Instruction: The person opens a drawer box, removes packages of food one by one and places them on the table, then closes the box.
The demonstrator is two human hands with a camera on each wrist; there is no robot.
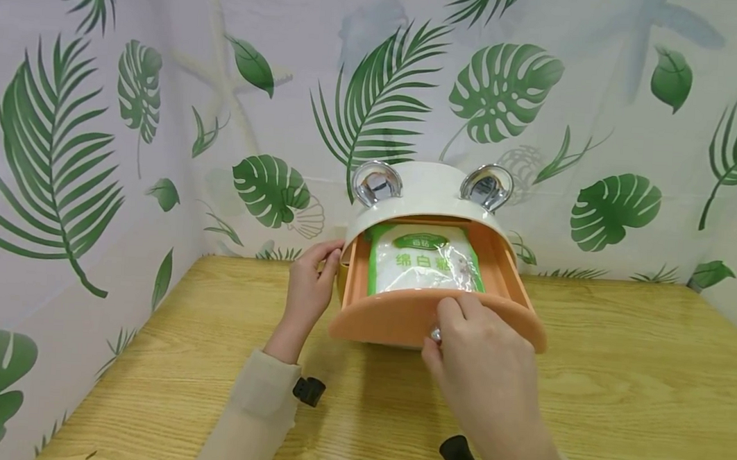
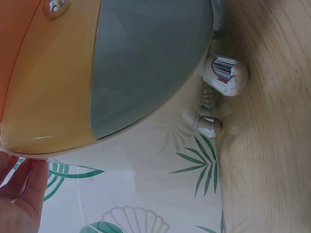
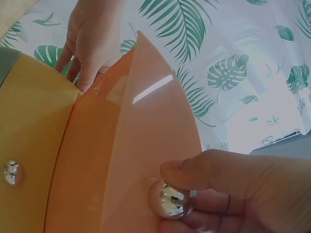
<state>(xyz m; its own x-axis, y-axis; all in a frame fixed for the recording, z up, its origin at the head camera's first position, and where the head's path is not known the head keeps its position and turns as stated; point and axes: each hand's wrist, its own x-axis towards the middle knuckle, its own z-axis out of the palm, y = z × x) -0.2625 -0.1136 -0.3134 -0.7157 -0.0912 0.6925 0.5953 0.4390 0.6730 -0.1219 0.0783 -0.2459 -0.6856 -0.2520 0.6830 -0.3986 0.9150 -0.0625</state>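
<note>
A rounded white cabinet [image 1: 430,184] with several coloured drawers stands on the table. Its top orange drawer [image 1: 379,321] is pulled out and contains a plastic bag of white sugar [image 1: 425,268] with green edges. My right hand [image 1: 493,365] pinches the drawer's round silver knob [image 3: 172,200] between thumb and fingers. At the cabinet's left side, my left hand [image 1: 309,282] rests its fingertips against the outer shell. Below, the yellow drawer [image 2: 51,87] and the grey drawer [image 2: 150,63] are closed.
Two shiny silver eye-shaped pieces [image 1: 377,182] sit on top of the cabinet. Silver feet [image 2: 228,77] hold it above the wooden table [image 1: 636,369]. A leaf-patterned cloth [image 1: 412,114] hangs close behind it.
</note>
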